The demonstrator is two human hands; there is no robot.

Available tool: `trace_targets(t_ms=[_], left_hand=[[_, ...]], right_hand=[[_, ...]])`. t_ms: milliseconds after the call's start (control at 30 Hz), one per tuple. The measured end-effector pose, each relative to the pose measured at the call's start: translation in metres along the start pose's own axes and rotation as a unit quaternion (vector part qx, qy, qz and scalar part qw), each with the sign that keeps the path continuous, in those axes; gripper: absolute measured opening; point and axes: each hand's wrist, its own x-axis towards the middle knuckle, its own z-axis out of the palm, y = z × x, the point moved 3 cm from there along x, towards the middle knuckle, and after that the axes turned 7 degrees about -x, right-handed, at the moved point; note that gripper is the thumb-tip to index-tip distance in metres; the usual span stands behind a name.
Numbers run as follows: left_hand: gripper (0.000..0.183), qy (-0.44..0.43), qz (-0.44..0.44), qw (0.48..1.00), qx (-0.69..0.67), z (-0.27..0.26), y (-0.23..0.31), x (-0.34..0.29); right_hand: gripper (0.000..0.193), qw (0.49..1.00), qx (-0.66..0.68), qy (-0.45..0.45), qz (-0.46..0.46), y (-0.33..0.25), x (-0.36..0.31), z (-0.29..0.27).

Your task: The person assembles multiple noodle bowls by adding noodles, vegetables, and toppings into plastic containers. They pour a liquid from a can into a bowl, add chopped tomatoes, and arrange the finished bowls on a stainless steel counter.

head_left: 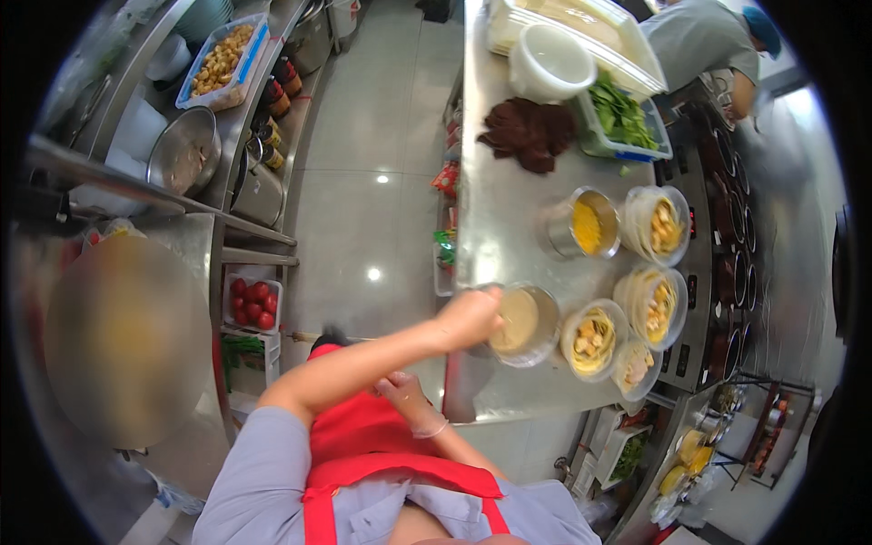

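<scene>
My left hand [468,318], at the end of an outstretched bare arm, is closed at the near left rim of a round metal pot [543,343] of pale creamy liquid [516,320]. What its fingers grip is hidden. In a clear plastic glove, my right hand [401,392] is held low before my red apron [350,427]; its fingers are curled, and I cannot make out what is in them. Just right of the pot are clear round tubs with noodles and chunky topping [592,340], one smaller tub [635,367] beside them. A metal pot of yellow bits [587,227] stands farther back.
The steel counter [509,400] also bears a dark red heap [529,133], a white bowl [550,64] and a tub of leafy greens [625,111]. A co-worker [699,45] stands beyond, beside a row of burners [718,263]. Shelves [232,186] line the left.
</scene>
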Motion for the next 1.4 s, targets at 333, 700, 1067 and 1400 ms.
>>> trace_targets(t_ms=[333, 700, 1067, 1400], left_hand=[[0.027, -0.009, 0.015, 0.977, -0.211, -0.173, -0.18, 0.089], [0.018, 0.075, -0.327, 0.847, -0.411, -0.183, -0.529, 0.161], [0.016, 0.086, -0.4, 0.803, -0.432, -0.198, -0.581, 0.189], [0.093, 0.022, 0.139, 0.982, 0.125, -0.336, -0.348, 0.317]], right_hand=[[0.023, 0.846, 0.503, 0.177, 0.006, 0.091, 0.324, -0.052], [0.053, 0.667, -0.111, 0.715, 0.18, 0.285, 0.615, -0.387], [0.086, 0.616, -0.234, 0.654, 0.372, 0.285, 0.677, -0.484], [0.086, 0.857, -0.306, 0.415, 0.005, 0.007, 0.57, -0.246]])
